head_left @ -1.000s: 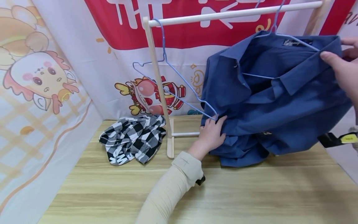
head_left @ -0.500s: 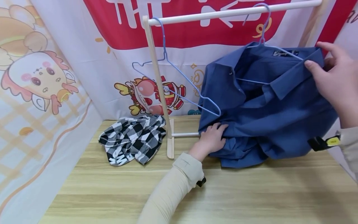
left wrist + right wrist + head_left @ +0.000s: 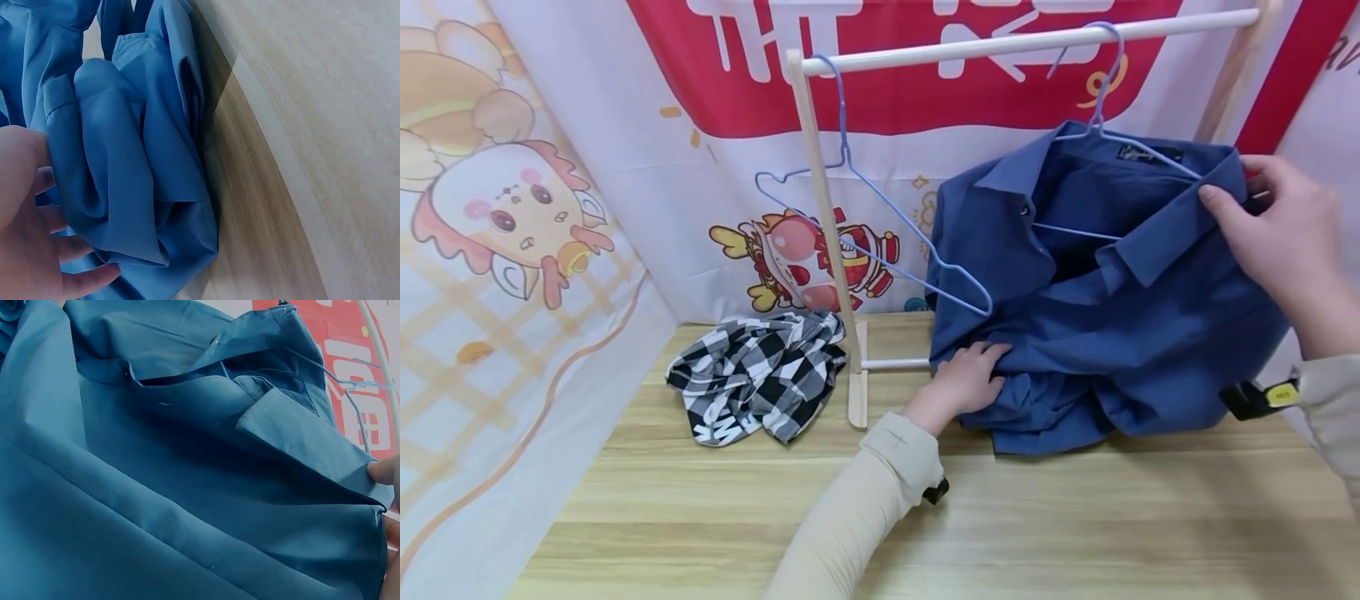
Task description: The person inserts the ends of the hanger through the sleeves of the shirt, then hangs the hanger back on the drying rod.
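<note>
A navy blue button shirt (image 3: 1172,333) hangs on a light blue wire hanger (image 3: 1101,100), whose hook curves over the white rail (image 3: 1000,43). My right hand (image 3: 1285,225) pinches the shirt at its collar and shoulder on the right; in the right wrist view the thumb lies on the collar (image 3: 300,431). Lower down, my left hand (image 3: 966,379) rests against the bunched lower folds, fingers spread on the cloth in the left wrist view. A second wire hanger (image 3: 887,200), bare, hangs at the rail's left end, its lower corner overlapping the shirt.
A black-and-white checked garment (image 3: 767,367) lies crumpled on the wooden table (image 3: 700,517), left of the rack's wooden post (image 3: 823,208). A low white crossbar (image 3: 895,363) runs near the tabletop. Printed cloth (image 3: 677,208) forms the backdrop.
The shirt and its hanger have come down and left with my right hand, and the hook now shows over the rail. My left hand has slid slightly down, away from the bare hanger's corner.
</note>
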A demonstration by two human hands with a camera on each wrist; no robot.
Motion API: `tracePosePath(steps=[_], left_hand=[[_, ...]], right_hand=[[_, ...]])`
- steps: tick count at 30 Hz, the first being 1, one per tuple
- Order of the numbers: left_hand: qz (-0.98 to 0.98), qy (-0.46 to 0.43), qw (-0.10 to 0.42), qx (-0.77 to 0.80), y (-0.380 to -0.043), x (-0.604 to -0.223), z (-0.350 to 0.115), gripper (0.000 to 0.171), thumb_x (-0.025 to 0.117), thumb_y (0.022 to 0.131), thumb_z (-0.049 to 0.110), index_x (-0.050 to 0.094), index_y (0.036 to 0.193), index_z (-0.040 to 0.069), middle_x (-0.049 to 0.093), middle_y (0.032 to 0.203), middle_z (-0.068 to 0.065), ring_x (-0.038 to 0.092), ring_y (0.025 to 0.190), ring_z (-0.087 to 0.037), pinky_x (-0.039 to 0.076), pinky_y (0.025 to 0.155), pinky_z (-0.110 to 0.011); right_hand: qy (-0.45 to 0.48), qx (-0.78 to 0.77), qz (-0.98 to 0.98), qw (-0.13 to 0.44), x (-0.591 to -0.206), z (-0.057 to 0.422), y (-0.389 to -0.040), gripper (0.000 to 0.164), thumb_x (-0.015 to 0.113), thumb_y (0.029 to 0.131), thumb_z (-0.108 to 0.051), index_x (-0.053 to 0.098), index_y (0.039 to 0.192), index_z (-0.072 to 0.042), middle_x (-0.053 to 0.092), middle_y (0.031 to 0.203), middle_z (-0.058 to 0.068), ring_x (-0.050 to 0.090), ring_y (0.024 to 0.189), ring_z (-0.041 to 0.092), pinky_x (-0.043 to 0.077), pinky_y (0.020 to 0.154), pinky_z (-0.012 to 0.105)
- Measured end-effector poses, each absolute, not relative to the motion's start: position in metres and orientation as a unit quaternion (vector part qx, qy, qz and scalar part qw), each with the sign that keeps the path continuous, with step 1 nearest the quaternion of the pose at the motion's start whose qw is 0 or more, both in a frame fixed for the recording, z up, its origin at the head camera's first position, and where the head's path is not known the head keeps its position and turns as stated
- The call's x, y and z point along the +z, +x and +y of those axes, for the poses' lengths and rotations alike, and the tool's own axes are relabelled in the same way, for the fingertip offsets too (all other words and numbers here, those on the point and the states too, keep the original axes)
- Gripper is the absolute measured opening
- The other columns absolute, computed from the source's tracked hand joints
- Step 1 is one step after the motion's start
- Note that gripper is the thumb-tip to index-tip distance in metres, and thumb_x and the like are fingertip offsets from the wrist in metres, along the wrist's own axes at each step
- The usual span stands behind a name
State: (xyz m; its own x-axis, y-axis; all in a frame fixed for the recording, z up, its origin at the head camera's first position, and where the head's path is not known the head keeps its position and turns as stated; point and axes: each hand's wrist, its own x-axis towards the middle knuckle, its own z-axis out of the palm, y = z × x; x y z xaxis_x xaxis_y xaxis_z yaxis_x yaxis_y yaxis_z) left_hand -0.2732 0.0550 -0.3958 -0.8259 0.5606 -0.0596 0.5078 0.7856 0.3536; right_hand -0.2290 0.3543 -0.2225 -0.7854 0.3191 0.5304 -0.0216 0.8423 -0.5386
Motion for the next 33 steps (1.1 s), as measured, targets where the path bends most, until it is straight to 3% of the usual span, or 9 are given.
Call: tracePosePath(steps=[6,10,17,24,29,33], left_hand=[[0.934,0.306,0.043,0.181,-0.275,-0.396,0.049,0.049,0.054,0.107,0.030,0.045,0.155,0.031,0.046,0.156,-0.001,0.046,0.139,-0.023,0.045,0.104,-0.051],[0.931,0.317,0.021,0.179,-0.275,-0.393,0.045,0.048,0.056,0.106,0.029,0.048,0.153,0.030,0.048,0.154,-0.001,0.049,0.137,-0.023,0.047,0.101,-0.049],[0.926,0.327,0.011,0.187,-0.276,-0.386,0.032,0.048,0.057,0.106,0.026,0.048,0.153,0.027,0.048,0.154,-0.003,0.048,0.138,-0.023,0.046,0.104,-0.048],[0.920,0.326,-0.018,0.217,-0.277,-0.383,0.014,0.048,0.058,0.105,0.022,0.049,0.152,0.024,0.050,0.151,-0.004,0.047,0.138,-0.024,0.045,0.106,-0.046],[0.922,0.312,-0.041,0.227,-0.276,-0.378,0.005,0.050,0.058,0.105,0.022,0.046,0.154,0.026,0.052,0.150,-0.004,0.049,0.136,-0.025,0.047,0.102,-0.053],[0.917,0.310,-0.064,0.243,-0.275,-0.371,-0.004,0.050,0.059,0.105,0.023,0.047,0.153,0.023,0.055,0.147,-0.004,0.052,0.134,-0.025,0.045,0.103,-0.053]], right_hand=[[-0.071,0.276,-0.907,0.309,-0.222,0.350,-0.227,0.059,0.048,0.106,-0.031,0.036,0.159,-0.011,0.044,0.153,0.025,0.044,0.135,0.047,0.033,0.115,0.055],[-0.056,0.271,-0.910,0.308,-0.219,0.344,-0.226,0.060,0.049,0.105,-0.027,0.032,0.162,-0.016,0.039,0.159,0.020,0.042,0.139,0.045,0.033,0.114,0.055],[-0.033,0.260,-0.906,0.333,-0.212,0.334,-0.223,0.058,0.052,0.103,-0.024,0.038,0.160,-0.017,0.040,0.157,0.017,0.041,0.135,0.040,0.033,0.116,0.043],[0.007,0.239,-0.900,0.364,-0.210,0.321,-0.217,0.053,0.054,0.103,-0.018,0.046,0.154,-0.011,0.041,0.155,0.020,0.036,0.143,0.036,0.032,0.116,0.052],[0.052,0.240,-0.873,0.422,-0.213,0.315,-0.213,0.043,0.055,0.102,-0.015,0.059,0.143,-0.006,0.050,0.149,0.017,0.040,0.140,0.028,0.030,0.111,0.026],[0.119,0.227,-0.845,0.470,-0.213,0.308,-0.209,0.035,0.057,0.099,-0.012,0.068,0.130,0.001,0.060,0.137,0.021,0.049,0.131,0.034,0.033,0.110,0.029]])
